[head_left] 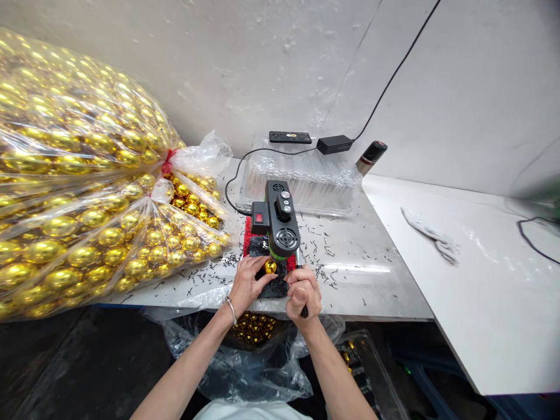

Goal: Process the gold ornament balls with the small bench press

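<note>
My left hand (247, 281) pinches a small gold ball (270, 266) between thumb and fingertips, just under the front end of a black machine (283, 221). This machine has two round vents, silver knobs and a red switch. My right hand (304, 291) is wrapped round a black handle (304, 311) at the machine's front right. Beneath the machine lies a red and black base (248, 240), partly hidden by it and by my hands.
Large clear bags of gold balls (87, 221) fill the left. Behind the machine are a clear plastic tray (306, 186), a power adapter (335, 144), a phone (290, 137) and a dark-capped can (371, 157). Black scraps litter the table (371, 286). An open bag of balls (254, 328) hangs below.
</note>
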The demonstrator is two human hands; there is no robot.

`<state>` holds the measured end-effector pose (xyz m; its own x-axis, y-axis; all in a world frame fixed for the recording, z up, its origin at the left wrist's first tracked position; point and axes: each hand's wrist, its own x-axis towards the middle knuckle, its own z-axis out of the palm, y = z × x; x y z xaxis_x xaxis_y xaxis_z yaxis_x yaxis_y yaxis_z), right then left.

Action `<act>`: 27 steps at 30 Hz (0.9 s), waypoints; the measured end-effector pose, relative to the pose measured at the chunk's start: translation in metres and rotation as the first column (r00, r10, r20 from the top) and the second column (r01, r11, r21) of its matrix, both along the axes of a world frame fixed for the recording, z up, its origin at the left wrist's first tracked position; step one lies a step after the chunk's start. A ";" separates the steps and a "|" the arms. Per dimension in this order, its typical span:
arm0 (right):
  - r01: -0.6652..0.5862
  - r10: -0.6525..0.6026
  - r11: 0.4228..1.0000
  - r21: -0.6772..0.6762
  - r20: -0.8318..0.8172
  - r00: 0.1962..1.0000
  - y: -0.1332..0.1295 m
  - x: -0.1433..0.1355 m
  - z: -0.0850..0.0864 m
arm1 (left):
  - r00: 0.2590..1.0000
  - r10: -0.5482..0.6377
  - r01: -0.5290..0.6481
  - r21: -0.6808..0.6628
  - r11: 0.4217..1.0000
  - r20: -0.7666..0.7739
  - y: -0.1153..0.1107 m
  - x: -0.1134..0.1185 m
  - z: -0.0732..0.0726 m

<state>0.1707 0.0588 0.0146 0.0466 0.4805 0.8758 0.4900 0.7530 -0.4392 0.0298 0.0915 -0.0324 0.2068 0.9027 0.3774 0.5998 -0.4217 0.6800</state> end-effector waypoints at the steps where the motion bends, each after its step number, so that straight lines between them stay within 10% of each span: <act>1: 0.005 -0.005 1.000 0.006 -0.009 1.000 0.001 0.000 -0.004 | 1.000 -0.002 0.002 -0.016 1.000 -0.001 0.000 0.000 0.001; 7: 0.022 -0.026 0.999 0.038 0.119 0.993 0.004 0.001 -0.012 | 0.999 -0.010 0.014 -0.077 0.997 0.050 0.000 0.001 0.004; 13: 0.013 -0.017 0.998 -0.063 -0.064 0.998 -0.003 -0.002 0.038 | 0.991 0.037 -0.029 -0.070 0.997 0.126 -0.003 0.000 0.012; 17: 0.016 -0.026 0.993 -0.116 -0.084 0.996 -0.005 -0.005 0.066 | 0.992 0.034 -0.033 -0.009 0.999 0.118 -0.046 -0.012 0.020; 23: 0.042 -0.051 0.993 -0.107 -0.091 0.995 -0.006 -0.007 0.056 | 0.989 -0.098 0.105 -0.066 0.992 0.107 -0.116 -0.026 0.004; 27: 0.054 -0.065 0.992 -0.113 -0.095 0.993 -0.006 -0.008 0.052 | 0.992 0.111 -0.113 0.040 0.993 0.051 -0.070 -0.044 0.026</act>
